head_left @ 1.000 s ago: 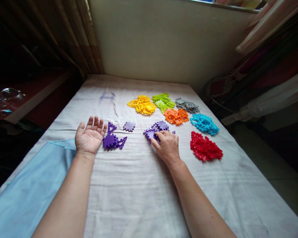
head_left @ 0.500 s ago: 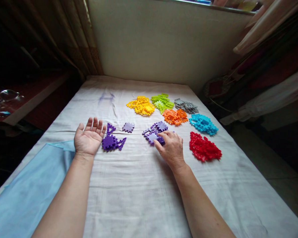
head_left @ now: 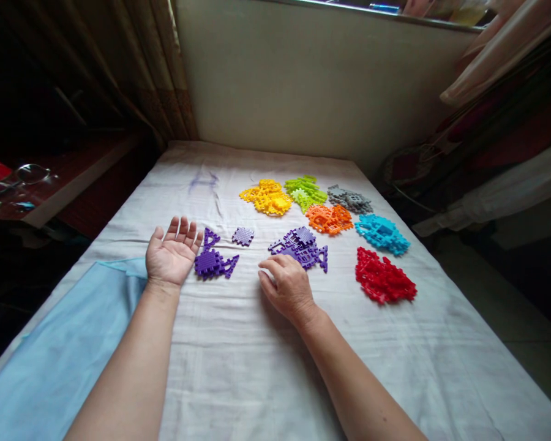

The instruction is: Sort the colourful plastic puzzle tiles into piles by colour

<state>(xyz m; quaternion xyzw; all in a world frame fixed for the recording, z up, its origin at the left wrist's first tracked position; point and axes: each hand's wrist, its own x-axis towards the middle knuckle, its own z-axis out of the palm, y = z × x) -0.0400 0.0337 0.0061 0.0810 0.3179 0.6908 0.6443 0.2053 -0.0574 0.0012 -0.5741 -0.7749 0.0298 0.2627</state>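
Note:
My left hand (head_left: 172,254) lies palm up on the sheet with its fingers stretched out and nothing in it. Right beside its fingertips is a small group of purple interlocking plastic tiles (head_left: 210,263), with a triangular tile (head_left: 210,237) at the back. A lone purple square tile (head_left: 243,236) lies a little farther right. My right hand (head_left: 285,286) is palm down just in front of a purple tile pile (head_left: 305,248), partly covering its near edge. Its thumb and fingers are slightly apart, and no tile shows between them.
Beyond are piles of yellow tiles (head_left: 267,198), lime green tiles (head_left: 307,193), grey tiles (head_left: 349,199), orange tiles (head_left: 329,218), blue tiles (head_left: 382,233) and red tiles (head_left: 384,275). A light blue cloth (head_left: 73,343) lies at left. Glasses (head_left: 33,174) rest on a side table.
My right hand has moved left and nearer to me, off the purple pile, uncovering its right part. My left hand stays palm up. The whole view has shifted slightly.

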